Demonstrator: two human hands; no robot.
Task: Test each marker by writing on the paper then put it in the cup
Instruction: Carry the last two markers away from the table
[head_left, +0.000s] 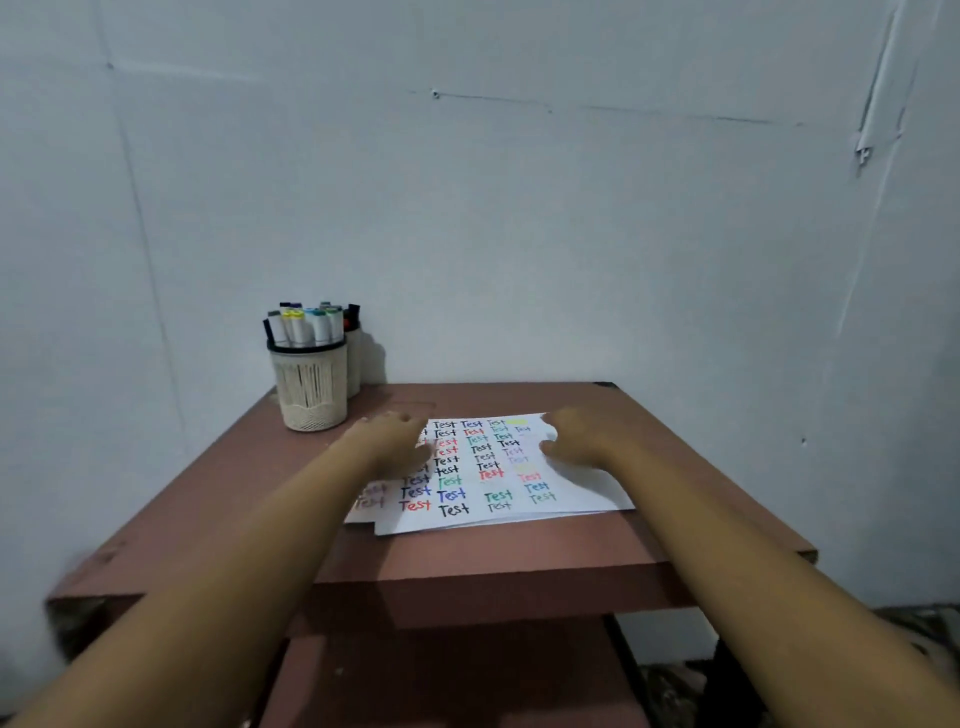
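Note:
A white sheet of paper (582, 493) lies on the brown table (467, 545), covered with rows of the word "Test" in several colours. More sheets lie under it. My left hand (392, 441) rests flat on the paper's left part, fingers spread. On the paper's upper right corner lies my right hand (576, 439), its fingers relaxed. Neither hand holds a marker. A cream mesh cup (310, 387) stands at the table's back left corner, filled with several markers (306, 325), caps up.
A second, smaller holder (354, 358) with dark markers stands right behind the cup against the pale wall. The table has a lower shelf (457, 675) beneath it. The table's front edge is near my forearms.

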